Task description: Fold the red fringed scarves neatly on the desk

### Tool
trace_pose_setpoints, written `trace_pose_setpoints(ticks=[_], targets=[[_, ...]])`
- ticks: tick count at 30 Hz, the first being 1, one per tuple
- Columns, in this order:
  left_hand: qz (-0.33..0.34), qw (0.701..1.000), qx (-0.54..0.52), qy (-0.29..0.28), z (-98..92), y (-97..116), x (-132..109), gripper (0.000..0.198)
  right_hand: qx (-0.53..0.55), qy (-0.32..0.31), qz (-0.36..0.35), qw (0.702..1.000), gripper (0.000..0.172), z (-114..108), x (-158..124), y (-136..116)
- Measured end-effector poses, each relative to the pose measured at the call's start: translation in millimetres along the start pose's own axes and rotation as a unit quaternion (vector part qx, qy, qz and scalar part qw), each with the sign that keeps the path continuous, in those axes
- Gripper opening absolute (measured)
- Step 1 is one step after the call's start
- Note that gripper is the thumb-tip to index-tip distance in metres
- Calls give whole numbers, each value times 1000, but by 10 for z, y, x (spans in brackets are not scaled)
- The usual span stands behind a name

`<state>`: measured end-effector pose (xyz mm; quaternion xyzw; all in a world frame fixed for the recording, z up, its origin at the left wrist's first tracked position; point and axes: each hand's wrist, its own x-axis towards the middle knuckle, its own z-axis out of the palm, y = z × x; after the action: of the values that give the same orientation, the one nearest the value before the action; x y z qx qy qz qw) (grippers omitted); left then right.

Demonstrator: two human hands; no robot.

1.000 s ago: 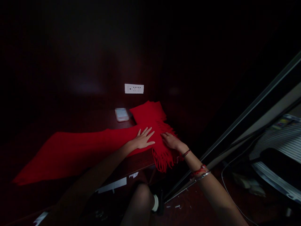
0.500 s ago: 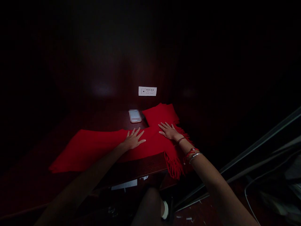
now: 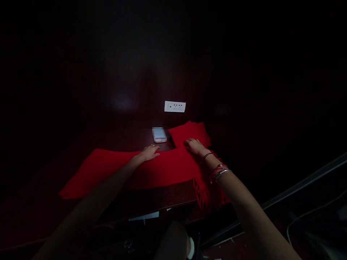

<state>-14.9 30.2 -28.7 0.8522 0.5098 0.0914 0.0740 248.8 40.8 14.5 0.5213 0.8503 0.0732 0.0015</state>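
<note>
A red fringed scarf lies flat along a dark wooden desk, its right part folded and layered. My left hand rests at the scarf's far edge, its thumb apart from the fingers, which reach toward the bare wood. On the scarf's right part, close to where a layer sticks out toward the wall, my right hand has its fingers bent down into the cloth. Fringe hangs over the desk's front edge below that hand. Bracelets circle my right wrist.
A phone with a lit, blurred screen lies behind the scarf. On the wall above is a white socket plate. The dark desk edge runs in front. A pale cable curves at lower right.
Both hands were spread flat on the scarf. My left hand has slid left and back to the far edge; my right hand's fingers have curled in. The view has shifted slightly.
</note>
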Motion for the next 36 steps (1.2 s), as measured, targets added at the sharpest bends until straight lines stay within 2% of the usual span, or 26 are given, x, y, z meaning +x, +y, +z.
trace_pose_setpoints(ticks=[3,5,9,13,17,19,24,31,33,36], targets=[[25,999,-24,-16,-94,-126,54,17,4,-17,-12,1000,20,-4,72,60],[39,998,-37,-14,-128,-188,46,13,7,-28,-26,999,17,-9,82,114],[68,996,-64,7,-121,-254,12,15,7,-49,-48,998,16,-47,63,192],[146,985,-84,21,-66,-244,0,28,5,-45,-65,997,13,-121,-12,222],[179,982,-59,5,-66,-203,-23,31,7,13,-84,996,12,-206,-253,209],[191,979,-66,17,-102,-200,-41,28,5,45,-86,995,14,-236,-424,180],[175,983,-55,13,-235,-229,-78,24,-28,81,-73,994,18,-240,-756,87],[206,971,-77,95,-431,-161,-272,27,-2,106,-51,993,16,-271,-802,129],[210,970,-87,90,-481,-177,-341,28,17,119,-58,991,16,-308,-789,154],[195,974,-102,56,-518,-291,-395,30,42,135,-75,987,16,-377,-765,202]])
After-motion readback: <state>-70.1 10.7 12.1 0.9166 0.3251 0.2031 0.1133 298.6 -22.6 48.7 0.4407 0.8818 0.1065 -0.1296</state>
